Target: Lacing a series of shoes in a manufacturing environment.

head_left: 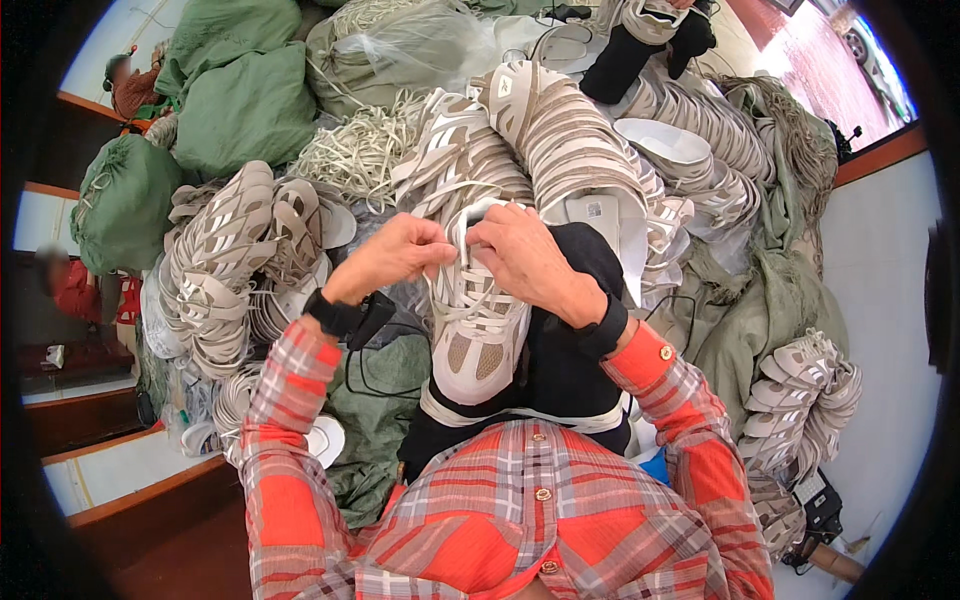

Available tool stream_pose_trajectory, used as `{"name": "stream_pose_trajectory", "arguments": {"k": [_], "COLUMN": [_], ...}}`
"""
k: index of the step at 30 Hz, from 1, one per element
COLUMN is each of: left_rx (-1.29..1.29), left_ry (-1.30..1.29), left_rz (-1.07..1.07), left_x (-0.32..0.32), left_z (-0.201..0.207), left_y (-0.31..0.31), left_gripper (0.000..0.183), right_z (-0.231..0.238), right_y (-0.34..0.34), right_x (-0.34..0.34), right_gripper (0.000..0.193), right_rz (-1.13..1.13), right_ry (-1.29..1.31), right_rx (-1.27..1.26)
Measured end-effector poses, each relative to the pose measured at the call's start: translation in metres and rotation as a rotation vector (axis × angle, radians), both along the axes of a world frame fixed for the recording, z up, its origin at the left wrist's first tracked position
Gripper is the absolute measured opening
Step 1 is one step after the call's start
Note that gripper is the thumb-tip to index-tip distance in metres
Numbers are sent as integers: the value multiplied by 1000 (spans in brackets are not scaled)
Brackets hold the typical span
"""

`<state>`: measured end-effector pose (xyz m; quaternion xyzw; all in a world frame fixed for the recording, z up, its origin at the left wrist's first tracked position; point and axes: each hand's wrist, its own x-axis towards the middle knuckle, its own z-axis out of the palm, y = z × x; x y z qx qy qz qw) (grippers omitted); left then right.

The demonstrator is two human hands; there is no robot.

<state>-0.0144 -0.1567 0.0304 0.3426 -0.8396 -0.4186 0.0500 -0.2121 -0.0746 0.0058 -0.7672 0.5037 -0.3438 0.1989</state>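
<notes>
A beige and white shoe upper (480, 345) rests on my black-clad lap, its toe toward me and its collar away. A cream shoelace (478, 298) criss-crosses its front. On the upper's left edge, near the top eyelets, my left hand (402, 252) is closed in a pinch, apparently on the lace. My right hand (525, 258) bends over the right side of the opening, thumb and fingers closed on the upper's edge by the tongue. The fingers partly hide the top eyelets and the lace there. Pale elastic bands (520, 412) cross my lap below the toe.
Nested shoe uppers (575, 140) are stacked just ahead, with another stack (215, 270) at left and a bundle (800, 400) at right. Loose laces (360, 150) lie beyond my left hand. Green sacks (245, 105) stand far left. Another person's hand shows at the top.
</notes>
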Motion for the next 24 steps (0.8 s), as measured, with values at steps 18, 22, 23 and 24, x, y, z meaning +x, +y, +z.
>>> {"name": "stream_pose_trajectory", "arguments": {"k": [18,22,23,24], "left_rx": [1232,1337,1407,1474], "left_ry": [1505,1542,1590,1641], "left_rz": [663,719,678,637], "left_x": [-11,-6,-3,-1], "left_z": [20,12,4,1], "left_y": [76,77,75,75], "left_gripper": [28,28,29,29], "right_z": [0,10,10,4], "right_y": [43,40,39,38], "right_x": [-108,-86,-83,-85], "right_gripper": [13,13,14,14], "right_rz": [-315,61,120,128], "right_ry": [-767,-1679,-1852,-1853], "right_rx": [675,650,632,634]}}
